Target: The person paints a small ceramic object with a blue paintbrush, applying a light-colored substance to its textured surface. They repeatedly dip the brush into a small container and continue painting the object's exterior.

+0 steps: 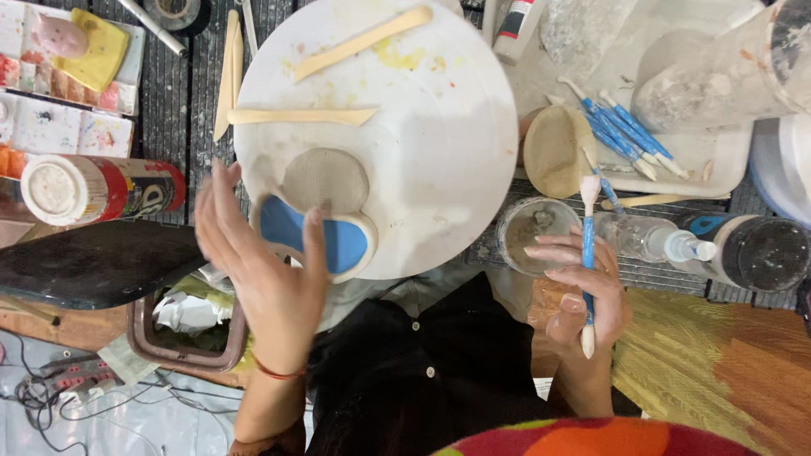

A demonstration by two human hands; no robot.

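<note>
Item, as I read it from the head camera: left hand point(253, 262), fingers spread wide, thumb resting on a blue clay piece with pale rim point(325, 241), at the near edge of a round white board point(439, 143). Just beyond it, a grey textured clay disc point(325, 179). Two wooden modelling sticks point(300, 116) lie on the board. Right hand point(583, 291), fingers closed around a blue-handled tool point(588, 253), beside a small cup point(532, 232), possibly slip-filled. Red can point(101, 190) lies left on the desk.

Dark slatted tabletop point(194, 59), striped yellow-orange mat point(710, 355) beside
</note>
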